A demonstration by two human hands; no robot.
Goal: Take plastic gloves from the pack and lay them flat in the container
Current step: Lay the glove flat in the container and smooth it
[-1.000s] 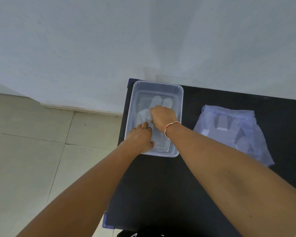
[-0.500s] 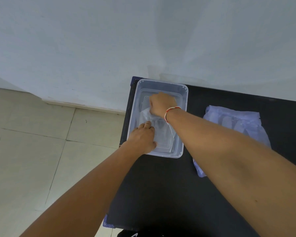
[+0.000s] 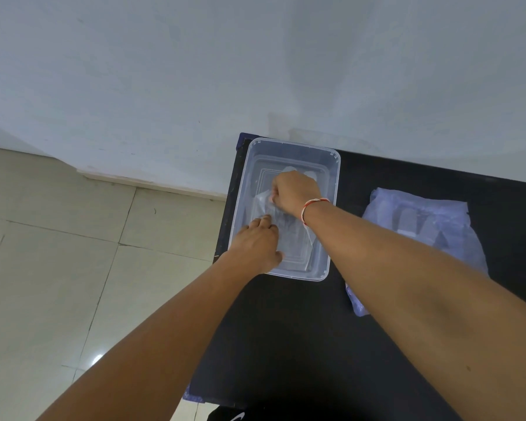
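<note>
Inside the container, the right hand had pulled slightly back toward the left hand, both pressed closed on the glove lying between and under them.

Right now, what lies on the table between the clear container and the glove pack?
In the head view, only bare black table separates the container from the glove pack; the right forearm crosses above that stretch.

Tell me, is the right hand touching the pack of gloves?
Apart. The head view shows the right hand inside the container; the pack lies separately beside it.
</note>
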